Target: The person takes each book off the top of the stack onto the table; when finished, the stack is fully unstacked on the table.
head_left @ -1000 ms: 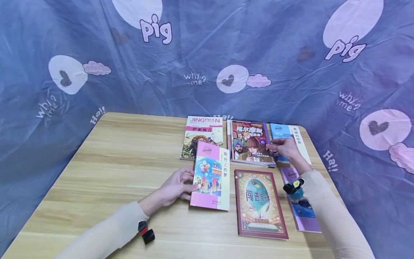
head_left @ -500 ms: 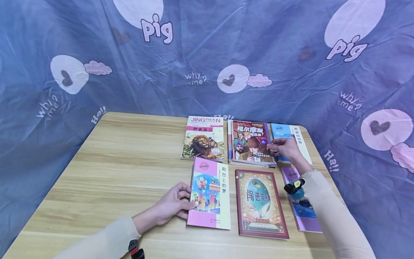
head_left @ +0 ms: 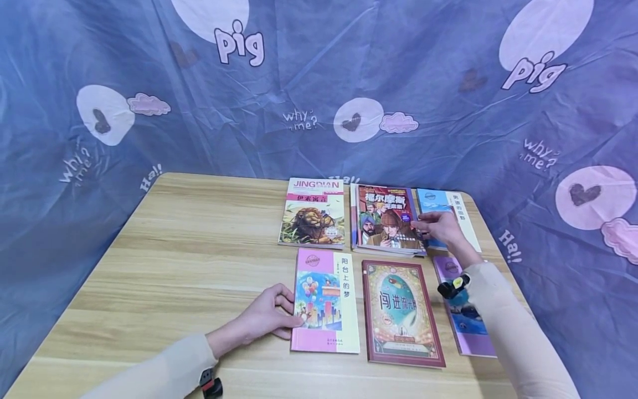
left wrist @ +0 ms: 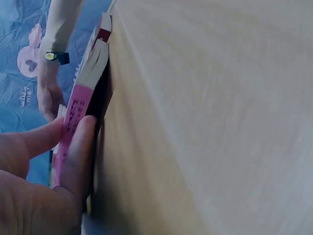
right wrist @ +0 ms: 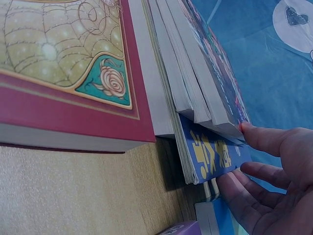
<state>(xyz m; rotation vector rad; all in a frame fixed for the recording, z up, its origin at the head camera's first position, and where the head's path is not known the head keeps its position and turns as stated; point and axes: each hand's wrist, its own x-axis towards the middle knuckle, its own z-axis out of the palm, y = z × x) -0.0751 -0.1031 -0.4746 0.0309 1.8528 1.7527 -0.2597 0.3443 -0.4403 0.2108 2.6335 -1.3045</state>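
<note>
My left hand [head_left: 263, 316] pinches the left edge of a pink-and-cream paperback book [head_left: 319, 296] with balloons on its cover. The left wrist view shows thumb and fingers on either side of its pink spine [left wrist: 73, 115], a dark gap between book and table. My right hand [head_left: 442, 228] holds the right side of a stack of books [head_left: 386, 216] topped by a detective cover. In the right wrist view the thumb [right wrist: 266, 139] rests at the top book's edge, and the other fingers are against a blue book [right wrist: 215, 154] lower in the stack.
A dark red-bordered book [head_left: 402, 313] lies between the pink book and my right forearm. Behind the pink book is a lion-cover book [head_left: 313, 213]. A blue-and-cream book [head_left: 466, 221] and a purple book [head_left: 468, 327] are partly under my right arm. A patterned curtain [head_left: 319, 149] borders the wooden table [head_left: 189, 249].
The pink book, in my left hand, has come back toward me from over the lion book, lowering near the table and shifting slightly right at the end. My right hand has stayed at the stack.
</note>
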